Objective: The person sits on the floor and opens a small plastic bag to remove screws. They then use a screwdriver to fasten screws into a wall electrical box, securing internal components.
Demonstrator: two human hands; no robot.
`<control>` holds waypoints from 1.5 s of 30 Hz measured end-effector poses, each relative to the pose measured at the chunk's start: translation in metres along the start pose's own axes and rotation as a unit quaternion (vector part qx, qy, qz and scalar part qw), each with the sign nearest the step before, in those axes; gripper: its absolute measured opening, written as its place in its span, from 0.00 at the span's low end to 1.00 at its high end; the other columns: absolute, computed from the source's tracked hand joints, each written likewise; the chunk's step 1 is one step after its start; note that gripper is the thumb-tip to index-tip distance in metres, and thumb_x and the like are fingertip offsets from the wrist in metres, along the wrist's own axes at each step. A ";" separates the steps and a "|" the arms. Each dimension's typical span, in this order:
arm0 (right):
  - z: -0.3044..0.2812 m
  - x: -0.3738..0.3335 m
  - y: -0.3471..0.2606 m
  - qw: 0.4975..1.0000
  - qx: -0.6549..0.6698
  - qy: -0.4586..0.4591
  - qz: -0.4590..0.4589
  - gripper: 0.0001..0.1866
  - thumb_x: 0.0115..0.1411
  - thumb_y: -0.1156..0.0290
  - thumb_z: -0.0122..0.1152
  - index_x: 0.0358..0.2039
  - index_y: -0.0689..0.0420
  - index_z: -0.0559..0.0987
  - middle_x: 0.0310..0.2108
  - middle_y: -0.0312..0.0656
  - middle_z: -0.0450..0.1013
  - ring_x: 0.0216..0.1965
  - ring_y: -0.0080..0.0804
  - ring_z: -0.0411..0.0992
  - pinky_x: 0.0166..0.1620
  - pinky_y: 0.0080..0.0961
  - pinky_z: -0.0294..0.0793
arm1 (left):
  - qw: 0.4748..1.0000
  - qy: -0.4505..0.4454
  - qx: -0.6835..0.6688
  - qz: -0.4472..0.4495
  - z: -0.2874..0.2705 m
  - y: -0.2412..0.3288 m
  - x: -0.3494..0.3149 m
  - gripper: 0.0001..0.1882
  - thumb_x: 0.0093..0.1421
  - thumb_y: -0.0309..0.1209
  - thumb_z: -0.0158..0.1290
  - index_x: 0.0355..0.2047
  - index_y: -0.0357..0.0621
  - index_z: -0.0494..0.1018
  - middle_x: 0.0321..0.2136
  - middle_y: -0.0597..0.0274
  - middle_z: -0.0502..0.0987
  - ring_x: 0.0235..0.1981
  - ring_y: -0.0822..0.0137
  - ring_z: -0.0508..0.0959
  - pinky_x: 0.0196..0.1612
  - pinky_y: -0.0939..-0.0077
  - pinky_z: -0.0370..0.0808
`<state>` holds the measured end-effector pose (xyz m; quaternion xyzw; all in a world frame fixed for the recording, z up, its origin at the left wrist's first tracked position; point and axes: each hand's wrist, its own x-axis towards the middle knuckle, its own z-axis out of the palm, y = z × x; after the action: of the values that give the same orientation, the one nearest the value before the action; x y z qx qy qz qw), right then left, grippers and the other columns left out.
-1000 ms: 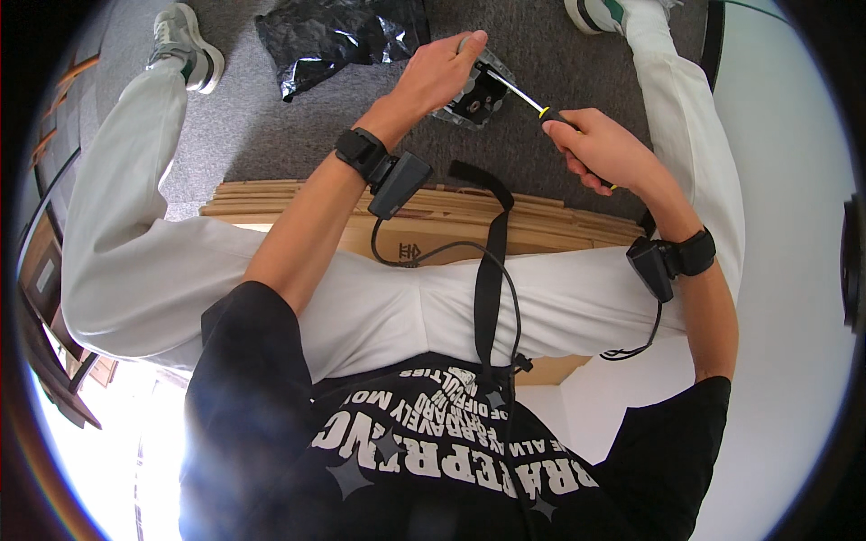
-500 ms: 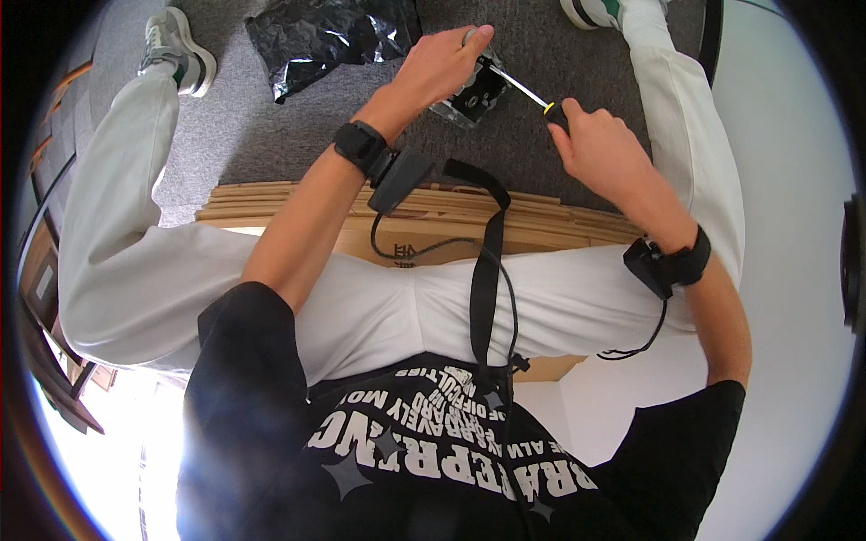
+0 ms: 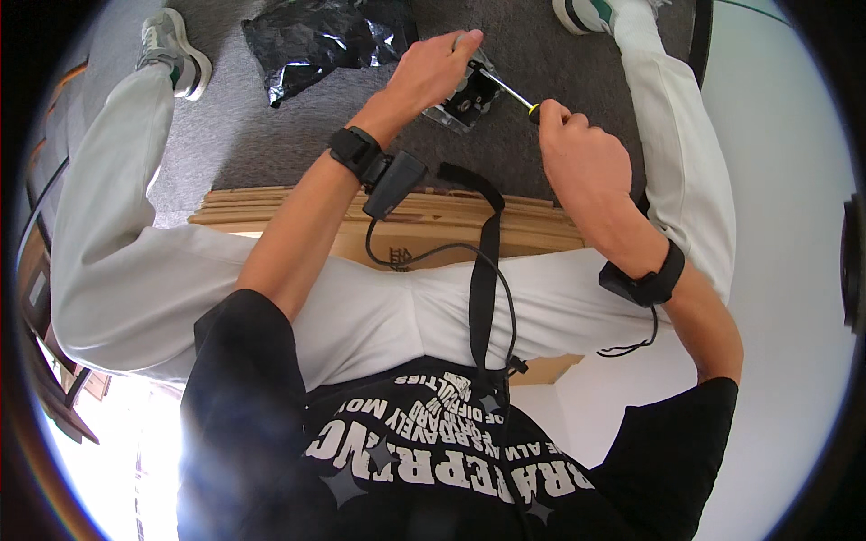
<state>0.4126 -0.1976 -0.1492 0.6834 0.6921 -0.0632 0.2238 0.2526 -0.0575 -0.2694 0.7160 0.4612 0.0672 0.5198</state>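
Observation:
My right hand [image 3: 586, 158] is closed around the dark handle of a screwdriver [image 3: 511, 93]. Its thin metal shaft slants up and left, and the tip meets a small black and clear device [image 3: 466, 101] lying on the carpet. My left hand [image 3: 431, 72] grips that device along its upper left side, a ring on one finger; the thumb and the palm side are partly hidden. The device has a dark body with a round metal part on it and transparent edges. I cannot tell exactly which part the tip touches.
A crumpled black plastic bag [image 3: 329, 45] lies on the grey carpet [image 3: 298, 135] left of the device. Flat stacked cardboard [image 3: 532, 216] lies between my legs. A black strap [image 3: 485, 298] and a cable hang across my lap. A white wall [image 3: 785, 270] stands at right.
My right hand has turned over about the screwdriver handle and shifted slightly left, its wrist rolling. The screwdriver tip stays at the device. My left hand has barely moved.

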 end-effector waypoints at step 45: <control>-0.028 -0.011 0.035 0.911 0.402 -0.069 0.063 0.18 0.62 0.68 0.65 0.52 0.57 0.79 0.40 0.55 0.76 0.41 0.57 0.76 0.43 0.42 0.75 | 0.996 -0.042 -0.058 -0.062 -0.008 -0.017 -0.004 0.43 0.71 0.66 0.36 0.69 0.42 0.65 0.66 0.45 0.69 0.69 0.44 0.66 0.69 0.55 0.63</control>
<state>0.4402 -0.1948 -0.1117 0.7517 0.5462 -0.3690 -0.0192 0.2358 -0.0543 -0.2776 0.6568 0.4780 0.0312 0.5824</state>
